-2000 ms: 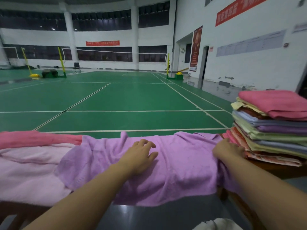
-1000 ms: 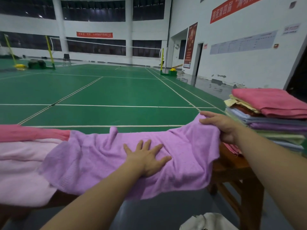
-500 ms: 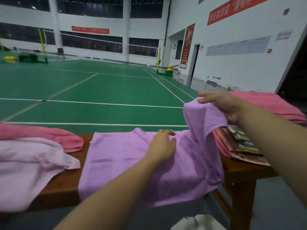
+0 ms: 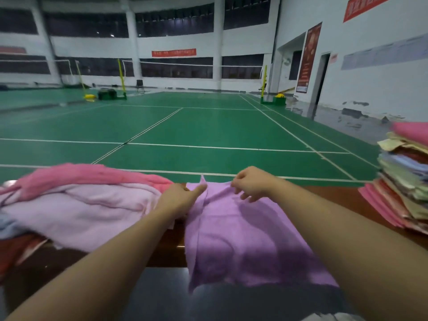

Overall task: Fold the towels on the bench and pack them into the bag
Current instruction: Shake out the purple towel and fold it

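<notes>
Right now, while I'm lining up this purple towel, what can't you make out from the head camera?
- The bag: only a pale scrap shows, cut off by the bottom edge.
- Folded stack: its right side is cut off by the frame edge.
- Bench: mostly hidden under towels.
- Purple towel: the layers beneath stay hidden.

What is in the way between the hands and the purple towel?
Nothing visible. Both hands already pinch the purple towel at its far edge on the bench: the left hand at one corner, the right hand beside it. The bag cannot be made out here.
</notes>
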`<state>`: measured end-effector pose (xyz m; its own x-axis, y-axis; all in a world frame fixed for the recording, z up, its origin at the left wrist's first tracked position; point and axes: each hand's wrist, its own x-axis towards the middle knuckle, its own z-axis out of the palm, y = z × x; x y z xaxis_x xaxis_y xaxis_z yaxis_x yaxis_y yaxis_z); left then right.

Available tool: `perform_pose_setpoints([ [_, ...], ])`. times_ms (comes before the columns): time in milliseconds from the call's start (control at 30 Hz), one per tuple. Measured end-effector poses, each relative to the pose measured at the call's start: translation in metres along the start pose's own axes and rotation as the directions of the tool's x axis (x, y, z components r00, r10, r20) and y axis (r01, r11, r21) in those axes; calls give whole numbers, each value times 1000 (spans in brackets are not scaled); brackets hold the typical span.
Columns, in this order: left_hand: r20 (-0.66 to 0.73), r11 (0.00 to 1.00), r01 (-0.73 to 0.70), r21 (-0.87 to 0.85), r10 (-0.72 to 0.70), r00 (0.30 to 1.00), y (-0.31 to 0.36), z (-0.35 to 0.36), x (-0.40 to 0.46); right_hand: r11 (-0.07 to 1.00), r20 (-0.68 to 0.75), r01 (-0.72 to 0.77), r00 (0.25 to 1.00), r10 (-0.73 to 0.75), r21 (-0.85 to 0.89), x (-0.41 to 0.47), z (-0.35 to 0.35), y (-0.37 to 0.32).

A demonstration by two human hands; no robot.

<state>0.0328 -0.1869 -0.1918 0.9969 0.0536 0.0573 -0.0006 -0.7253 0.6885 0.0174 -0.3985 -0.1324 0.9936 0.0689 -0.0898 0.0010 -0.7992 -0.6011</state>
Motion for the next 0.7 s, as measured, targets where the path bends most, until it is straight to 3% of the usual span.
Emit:
perform_pose_setpoints([
  [100, -61, 954, -67, 293, 88, 994, 6, 10, -7, 971, -191, 13, 980, -60, -240, 3, 10, 44],
  [233, -123, 907, -79, 413, 141, 982, 9, 23, -9, 917, -99, 35, 992, -80, -398, 0, 38, 82],
  [333, -92, 883, -79, 462, 136, 986, 5, 23, 6, 912, -142, -21, 989, -41, -410, 5, 42, 88],
  [400, -124, 934, -32, 357, 81, 989, 5, 19, 17, 904, -151, -73, 989, 10, -420, 12, 40, 89],
  [500, -199, 998, 42, 48, -32, 979, 9, 16, 25, 891, -156, -141, 984, 81, -432, 21, 37, 92],
  [600, -209, 957, 101, -273, -162, 965, 12, 17, 39, 884, -171, -187, 977, 124, -428, 27, 35, 95],
  [700, -118, 957, 86, -278, -123, 985, 17, 20, 50, 890, -177, -198, 975, 136, -410, 33, 33, 98],
])
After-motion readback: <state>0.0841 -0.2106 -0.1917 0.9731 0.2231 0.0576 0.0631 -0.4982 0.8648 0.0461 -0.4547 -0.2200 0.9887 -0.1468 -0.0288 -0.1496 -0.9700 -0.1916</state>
